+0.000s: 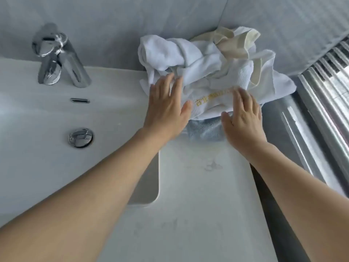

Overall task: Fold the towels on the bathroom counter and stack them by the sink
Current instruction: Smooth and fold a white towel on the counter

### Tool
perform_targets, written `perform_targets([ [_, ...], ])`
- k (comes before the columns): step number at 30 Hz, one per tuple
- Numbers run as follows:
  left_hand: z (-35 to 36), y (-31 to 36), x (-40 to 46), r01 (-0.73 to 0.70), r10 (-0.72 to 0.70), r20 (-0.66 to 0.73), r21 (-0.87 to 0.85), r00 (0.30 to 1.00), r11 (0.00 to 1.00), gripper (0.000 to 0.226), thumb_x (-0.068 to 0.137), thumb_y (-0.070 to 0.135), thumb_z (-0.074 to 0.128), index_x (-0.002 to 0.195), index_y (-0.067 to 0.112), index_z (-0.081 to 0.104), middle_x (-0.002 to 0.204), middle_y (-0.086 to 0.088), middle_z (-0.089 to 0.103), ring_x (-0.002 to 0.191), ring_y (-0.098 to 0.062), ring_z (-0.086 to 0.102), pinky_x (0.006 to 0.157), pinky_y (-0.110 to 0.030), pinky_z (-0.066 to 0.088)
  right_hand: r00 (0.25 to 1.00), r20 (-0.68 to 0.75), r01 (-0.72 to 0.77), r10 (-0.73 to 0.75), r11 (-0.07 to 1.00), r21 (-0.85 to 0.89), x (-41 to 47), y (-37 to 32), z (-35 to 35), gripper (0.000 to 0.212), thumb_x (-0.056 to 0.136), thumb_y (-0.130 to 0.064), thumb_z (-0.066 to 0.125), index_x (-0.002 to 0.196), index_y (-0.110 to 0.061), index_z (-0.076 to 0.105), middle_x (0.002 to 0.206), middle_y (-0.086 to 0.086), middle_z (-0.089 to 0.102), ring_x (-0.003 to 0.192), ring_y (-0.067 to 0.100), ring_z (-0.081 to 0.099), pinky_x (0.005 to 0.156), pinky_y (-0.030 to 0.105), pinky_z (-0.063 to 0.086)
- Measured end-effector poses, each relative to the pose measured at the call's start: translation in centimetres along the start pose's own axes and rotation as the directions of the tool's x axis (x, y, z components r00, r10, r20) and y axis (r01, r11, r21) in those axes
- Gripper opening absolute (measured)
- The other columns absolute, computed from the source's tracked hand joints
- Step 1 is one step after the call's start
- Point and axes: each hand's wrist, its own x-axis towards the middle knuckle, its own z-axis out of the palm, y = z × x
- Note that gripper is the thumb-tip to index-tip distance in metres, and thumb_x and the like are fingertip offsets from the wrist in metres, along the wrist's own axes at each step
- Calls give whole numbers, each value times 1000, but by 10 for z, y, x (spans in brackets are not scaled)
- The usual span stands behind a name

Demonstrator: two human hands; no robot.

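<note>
Fingers straight, left hand [166, 108] and right hand [243, 118] press flat on a crumpled pile of white cotton towels [204, 70], folding unstarted; next likely means pulling one free.

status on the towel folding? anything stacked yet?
Done: nothing visibly stacked. In hand: left hand and right hand lie flat on the white towel with gold lettering, which sits on a blue towel. Left: the crumpled pile behind, including a cream cloth, needs folding and stacking beside the sink.
</note>
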Motion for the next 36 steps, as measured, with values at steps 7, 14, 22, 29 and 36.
perform_targets([
  [7, 13, 22, 41, 135, -122, -263, 32, 957, 990, 58, 88, 24, 56, 141, 3, 45, 152, -26, 28, 142, -48, 23, 114, -58, 21, 968, -197, 169, -156, 984, 50, 62, 17, -18, 60, 92, -26, 48, 146, -6, 33, 154, 17, 26, 140, 36, 25, 116, 48, 19],
  [14, 19, 17, 77, 295, -280, -191, 55, 941, 954, 65, 91, 36, 55, 149, 16, 32, 162, -14, 9, 150, -40, 1, 116, -64, 7, 986, -134, 115, -96, 983, 143, 118, 11, -23, 80, 88, -30, 50, 154, -11, 10, 161, 16, 2, 148, 33, 8, 119, 46, 14],
  [22, 30, 1, 115, 457, -456, -212, -46, 865, 888, 83, 72, 72, 67, 136, 23, 50, 128, -10, 48, 122, -32, 42, 90, -43, 32, 992, -130, 14, 10, 983, 182, 172, 8, -9, 102, 75, -37, 59, 156, -18, -1, 153, 7, 24, 139, 29, 25, 116, 38, 14],
  [29, 29, 1, 123, 343, -382, -239, -190, 893, 920, 43, 78, 48, 74, 104, 18, 60, 130, -6, 46, 130, -30, 41, 113, -56, 21, 975, -217, 43, -44, 999, -7, 185, 13, -7, 52, 79, -58, 59, 115, -20, 54, 123, 12, 44, 113, 36, 39, 95, 36, 25],
  [36, 8, 0, 110, 19, -239, -427, -460, 872, 888, 31, 95, 26, 60, 103, -4, 59, 109, -9, 62, 106, -35, 55, 95, -57, 41, 932, -350, 144, -90, 981, 130, 169, 7, -16, 53, 88, -41, 50, 135, -18, 51, 132, 10, 46, 116, 31, 45, 102, 36, 33],
])
